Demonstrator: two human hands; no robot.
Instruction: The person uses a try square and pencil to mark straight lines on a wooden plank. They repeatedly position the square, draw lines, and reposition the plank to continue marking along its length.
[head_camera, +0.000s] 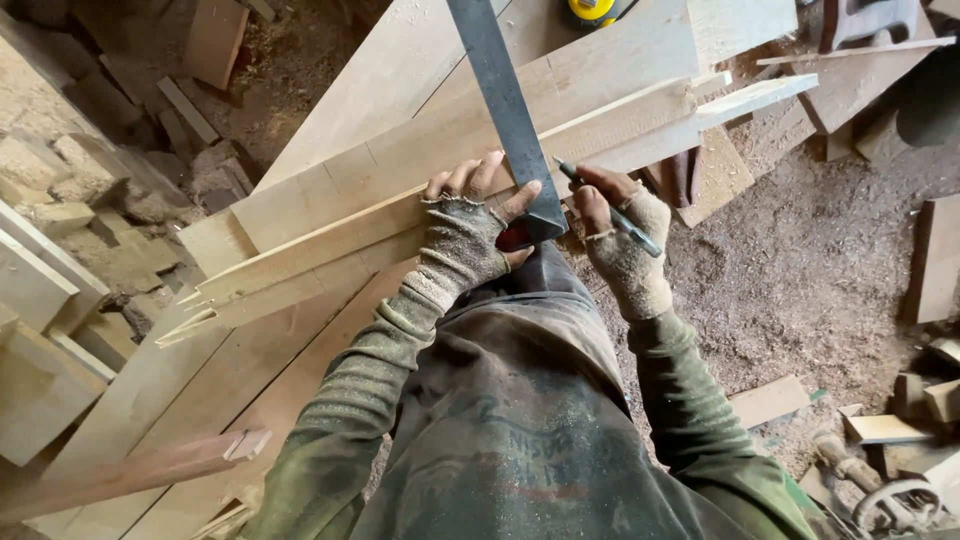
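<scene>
Marking a plank mid-frame
Left hand (468, 232) presses the square (508, 110) on the plank (400, 185); right hand (625, 245) grips a pencil (608, 208), tip seemingly touching wood.

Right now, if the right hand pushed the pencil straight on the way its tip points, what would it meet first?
The right hand aims the pencil up-left. Its tip seems almost at the edge of the steel square's blade, so it would probably meet that blade first, above the notched wooden board.
</scene>
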